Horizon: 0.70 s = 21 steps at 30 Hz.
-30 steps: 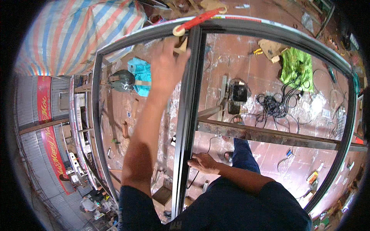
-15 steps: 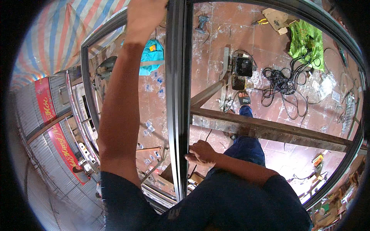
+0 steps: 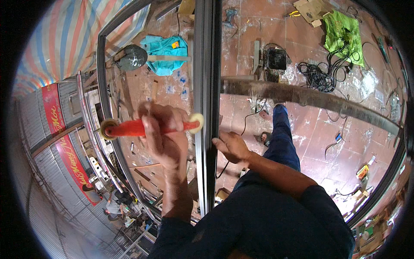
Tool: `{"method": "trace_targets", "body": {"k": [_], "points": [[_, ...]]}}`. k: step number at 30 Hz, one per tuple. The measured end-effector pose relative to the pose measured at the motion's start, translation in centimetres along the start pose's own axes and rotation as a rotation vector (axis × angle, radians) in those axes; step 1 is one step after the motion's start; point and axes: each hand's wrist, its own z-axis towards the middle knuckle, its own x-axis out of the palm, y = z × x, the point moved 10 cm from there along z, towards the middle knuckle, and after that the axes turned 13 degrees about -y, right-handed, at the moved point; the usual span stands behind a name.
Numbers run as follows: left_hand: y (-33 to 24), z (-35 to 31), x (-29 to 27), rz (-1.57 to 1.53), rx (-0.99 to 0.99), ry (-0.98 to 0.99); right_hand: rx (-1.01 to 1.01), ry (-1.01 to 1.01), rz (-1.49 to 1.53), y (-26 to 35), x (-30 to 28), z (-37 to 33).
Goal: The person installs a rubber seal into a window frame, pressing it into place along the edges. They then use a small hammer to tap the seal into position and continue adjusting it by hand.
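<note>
"Two-handed?"
"Yes: clutching red roller tool (image 3: pixel 129 128) in curled left hand (image 3: pixel 171 143) (a bit blurred), nine o'clock. Touching dark bar (image 3: pixel 211 93) with right hand (image 3: pixel 235 149), fingers bent, four o'clock; can't tell if gripping."
"Farther?"
"See green sheet (image 3: pixel 338 26), two o'clock."

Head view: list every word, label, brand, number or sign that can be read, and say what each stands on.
Red banner, against the grey corrugated wall: large yellow script; I leave its wording uncopied.
Orange label, on the turquoise cloth: too small to read.
Red tool, in the left hand: no readable text.
</note>
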Motion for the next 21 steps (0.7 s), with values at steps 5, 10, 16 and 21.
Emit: {"method": "trace_targets", "body": {"k": [5,10,16,21], "points": [[-0.1,-6.5,-2.5,0.100,0.019,0.002,0.162,-0.053,0.099,0.1,0.8,-3.7],[0.2,-9.6,-4.6,0.077,0.089,0.075,0.075,-0.146,-0.007,0.4,1.9,-5.2],[1.0,-11.2,-5.6,-0.038,0.042,0.160,0.052,-0.264,-0.097,0.7,1.9,-5.2],[1.6,-12.8,-6.2,0.011,0.075,0.148,0.047,-0.094,0.000,0.2,2.5,-6.9]]}}
